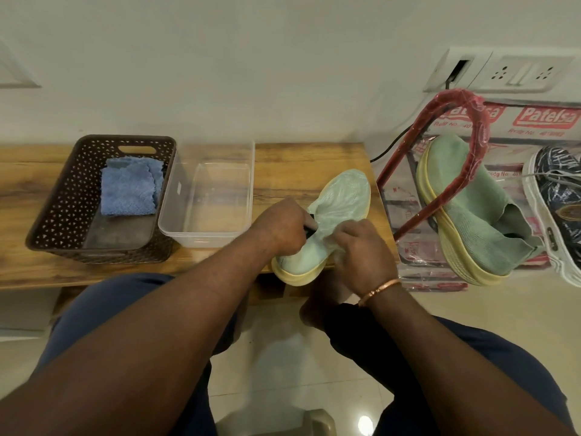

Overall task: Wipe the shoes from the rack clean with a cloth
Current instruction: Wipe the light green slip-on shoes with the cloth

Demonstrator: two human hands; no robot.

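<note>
A pale green shoe (pixel 345 187) with a yellow sole lies on its side at the right end of the wooden table (pixel 301 158), heel toward me. My left hand (pixel 283 228) grips it at the collar. My right hand (pixel 361 250) holds a thin pale cloth (pixel 327 212) that lies against the shoe's upper. A folded blue cloth (pixel 130 187) lies in the brown basket (pixel 63 209). The matching green shoe (pixel 471 215) and a dark patterned shoe (pixel 556 190) sit on the red-framed rack (pixel 408 165) at the right.
A clear plastic tub (pixel 207 234) stands between the basket and the shoe. Behind the rack, a black cable runs up to wall sockets (pixel 503 73). My knees are under the table's front edge, over a tiled floor.
</note>
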